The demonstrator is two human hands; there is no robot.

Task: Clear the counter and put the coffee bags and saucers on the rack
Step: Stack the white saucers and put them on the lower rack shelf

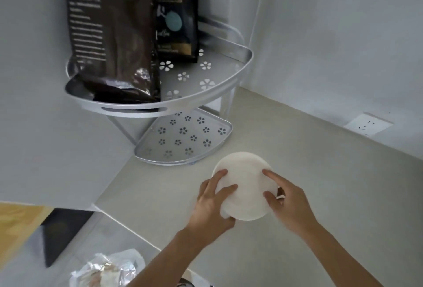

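Both hands hold a white saucer stack (246, 186) just above the counter, in front of the rack. My left hand (211, 204) grips its left edge and my right hand (286, 202) grips its right edge. A silver two-tier corner rack (229, 81) stands in the corner. Its upper shelf carries a large dark brown coffee bag (109, 35) on the left and a smaller black coffee bag (176, 16) behind it. The lower shelf (183, 140), with flower-shaped holes, has nothing on it.
The beige counter (297, 161) runs along white walls. A wall socket (368, 124) sits low on the right wall. A crumpled plastic bag (107, 270) lies at the bottom left, beside a black panel (61, 231).
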